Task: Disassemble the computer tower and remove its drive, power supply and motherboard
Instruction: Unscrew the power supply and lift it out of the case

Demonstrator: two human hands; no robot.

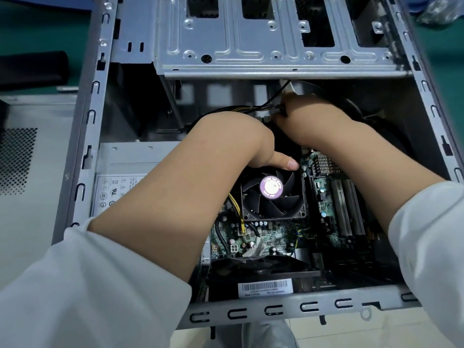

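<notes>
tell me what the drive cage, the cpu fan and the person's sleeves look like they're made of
Drive cage: looks like bare stamped sheet steel, dull grey, with pressed ribs and punched holes.
CPU fan: probably moulded black plastic, matt blades and frame, a round purple label on the hub.
Sleeves: pale woven cloth, softly creased; the fibre cannot be told.

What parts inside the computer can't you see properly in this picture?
Head view only:
- Left hand: fingers hidden behind its own back, only the thumb shows.
- Right hand: fingertips buried among the cables.
- Power supply: label partly covered by the left arm, print too small.
- Drive cage: cut off by the top edge.
</notes>
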